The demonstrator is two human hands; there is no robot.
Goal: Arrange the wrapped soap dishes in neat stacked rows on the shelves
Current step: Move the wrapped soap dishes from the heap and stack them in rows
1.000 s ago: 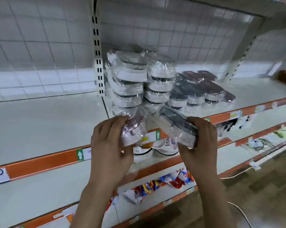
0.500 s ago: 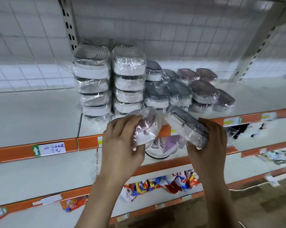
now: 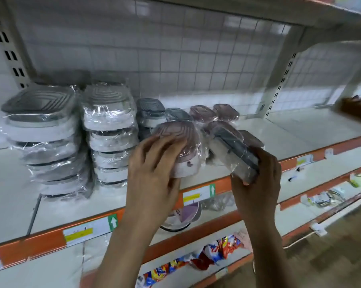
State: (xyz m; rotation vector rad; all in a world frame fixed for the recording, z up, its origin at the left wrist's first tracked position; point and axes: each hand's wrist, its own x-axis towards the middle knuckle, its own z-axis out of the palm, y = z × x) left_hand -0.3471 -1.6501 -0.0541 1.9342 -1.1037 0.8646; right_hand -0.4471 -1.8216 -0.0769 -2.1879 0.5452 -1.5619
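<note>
My left hand point(image 3: 152, 163) gripping pink dish point(image 3: 178, 148) upright over shelf point(image 3: 289, 129), my right hand point(image 3: 256, 179) clutching tilted grey dish point(image 3: 233, 152) just beside it

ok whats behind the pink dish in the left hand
Behind the pink-lidded dish gripped by the left hand, low grey-lidded dishes and pink ones show; the shelf directly behind it is hidden.

Soap dishes point(image 3: 109, 119) at centre left: plastic under glossy, crinkled clear film; shelf point(image 3: 300, 129) smooth matt white; snack packets point(image 3: 206, 256) at bottom: shiny foil
</note>
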